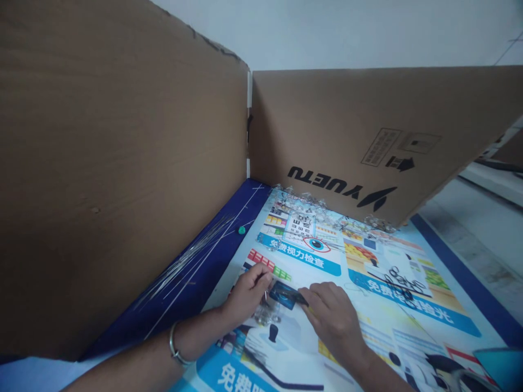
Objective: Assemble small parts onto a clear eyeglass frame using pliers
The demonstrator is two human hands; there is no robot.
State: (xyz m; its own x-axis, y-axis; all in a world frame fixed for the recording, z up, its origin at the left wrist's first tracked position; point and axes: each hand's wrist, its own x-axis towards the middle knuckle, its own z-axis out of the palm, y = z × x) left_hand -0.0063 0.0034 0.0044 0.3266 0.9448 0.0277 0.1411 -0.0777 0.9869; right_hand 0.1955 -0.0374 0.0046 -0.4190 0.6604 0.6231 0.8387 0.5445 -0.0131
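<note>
left hand (250, 289): thumb and forefinger closed narrow on a thin wire piece (265, 296); its exact form is too small to tell. a clear beaded cluster (267, 314) is just below those fingertips, above the printed sheet; whether it is attached to the wire piece cannot be told. right hand (333, 318): fingers closed around a dark hand tool (297, 295), its tip pointing toward the left hand, the two hands near but apart. a metal bangle (175, 345) is on the left wrist. the printed sheet (286, 343) lies on a blue surface (216, 258). loose wires (188, 264) lie left of the sheet, beside the cardboard panel; a green item (242, 230) is near their far end. black loops (404, 286) lie on the sheet, to the right. more clear pieces (306, 204) line its far edge.
</note>
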